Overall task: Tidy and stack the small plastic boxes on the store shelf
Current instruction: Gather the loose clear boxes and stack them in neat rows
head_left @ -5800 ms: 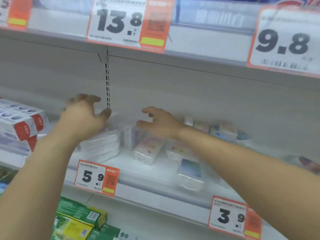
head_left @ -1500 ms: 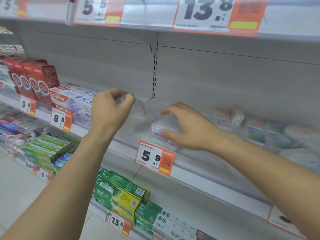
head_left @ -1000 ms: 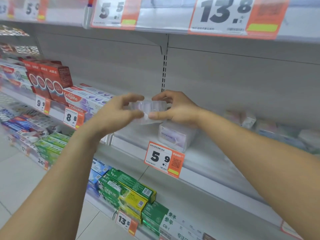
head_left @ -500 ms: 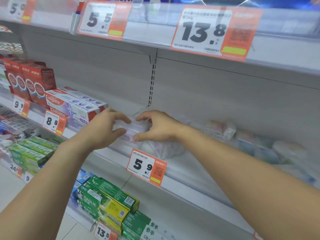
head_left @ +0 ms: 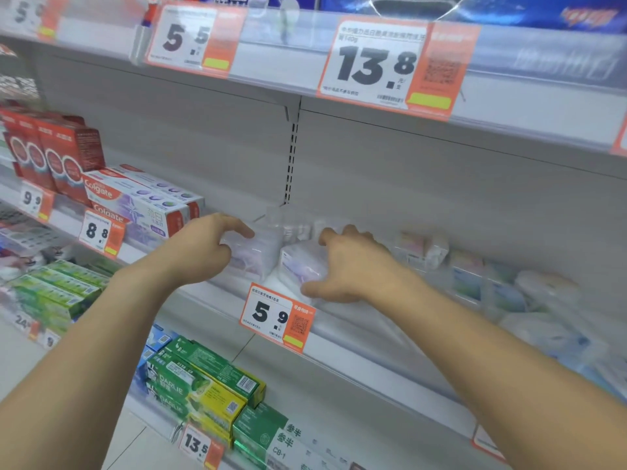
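Several small clear plastic boxes stand on the white middle shelf (head_left: 356, 337) above the 5.9 price tag. My left hand (head_left: 200, 249) grips the left stack of clear boxes (head_left: 258, 252), with thumb and fingers around its side. My right hand (head_left: 346, 266) wraps around a neighbouring clear box with a purple label (head_left: 298, 269) that stands right beside the stack. More small boxes with pastel labels (head_left: 464, 276) lie loosely along the shelf to the right, blurred.
Colgate toothpaste cartons (head_left: 142, 201) and red cartons (head_left: 51, 150) fill the shelf to the left. Green Darlie boxes (head_left: 203, 385) sit on the shelf below. The upper shelf edge (head_left: 543, 106) with price tags hangs overhead. The grey back panel (head_left: 407, 171) is close behind.
Both hands carried one clear box down onto the shelf. They have now moved apart: the left grips the stack, the right has closed on the purple-labelled box beside it.
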Available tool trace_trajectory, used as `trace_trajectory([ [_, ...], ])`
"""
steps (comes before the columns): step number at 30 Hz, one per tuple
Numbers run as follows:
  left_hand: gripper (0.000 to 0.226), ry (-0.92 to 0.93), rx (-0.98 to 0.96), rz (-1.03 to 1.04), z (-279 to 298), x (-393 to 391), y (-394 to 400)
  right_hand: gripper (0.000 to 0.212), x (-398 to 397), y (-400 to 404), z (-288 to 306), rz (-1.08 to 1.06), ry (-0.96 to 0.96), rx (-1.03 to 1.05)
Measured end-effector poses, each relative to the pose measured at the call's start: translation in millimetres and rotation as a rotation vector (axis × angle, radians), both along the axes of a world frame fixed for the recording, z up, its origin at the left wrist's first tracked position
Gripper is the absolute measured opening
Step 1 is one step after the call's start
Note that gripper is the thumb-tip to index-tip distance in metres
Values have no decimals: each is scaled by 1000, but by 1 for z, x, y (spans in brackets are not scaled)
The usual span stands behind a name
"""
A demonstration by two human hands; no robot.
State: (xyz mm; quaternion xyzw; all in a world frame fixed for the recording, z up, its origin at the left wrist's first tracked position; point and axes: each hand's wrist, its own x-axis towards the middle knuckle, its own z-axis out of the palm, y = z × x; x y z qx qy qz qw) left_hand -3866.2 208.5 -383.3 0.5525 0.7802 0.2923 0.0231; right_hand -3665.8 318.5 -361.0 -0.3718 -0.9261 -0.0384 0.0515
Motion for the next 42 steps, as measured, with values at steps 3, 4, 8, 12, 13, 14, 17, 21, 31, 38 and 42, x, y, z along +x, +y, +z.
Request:
trace_trajectory([
  [3, 52, -2, 1, 6, 1, 4, 1, 79, 0, -2, -5, 26, 68, -122],
  [4, 52, 0, 1, 5, 2, 5, 1, 78, -1, -2, -6, 43, 101, -139],
  [8, 55, 3, -8, -1, 1, 6, 1, 77, -4, 1, -8, 108, 174, -246],
  [12, 58, 4, -22, 1, 0, 5, 1, 77, -3, 5, -13, 147, 230, -279],
  [13, 58, 1, -28, 6, 1, 5, 1, 78, -3, 7, -14, 150, 247, -287],
  [14, 58, -1, -38, 13, 2, 4, 1, 79, -2, 8, -14, 154, 265, -293],
  [17, 52, 0, -51, 34, 7, 5, -1, 80, 2, 12, -10, 157, 336, -341],
  [21, 40, -8, -33, 21, 12, 6, -4, 64, 5, 14, -5, 128, 449, -452],
  [31, 44, 7, -126, -75, 9, 24, 2, 42, 1, 41, 18, 56, 493, -57],
  [38, 44, -24, -116, -52, 17, 28, 4, 77, -10, 81, 7, -198, 432, -459],
  [42, 34, -57, 265, -20, 29, 39, 13, 59, 1, 81, 20, -162, 930, -688],
])
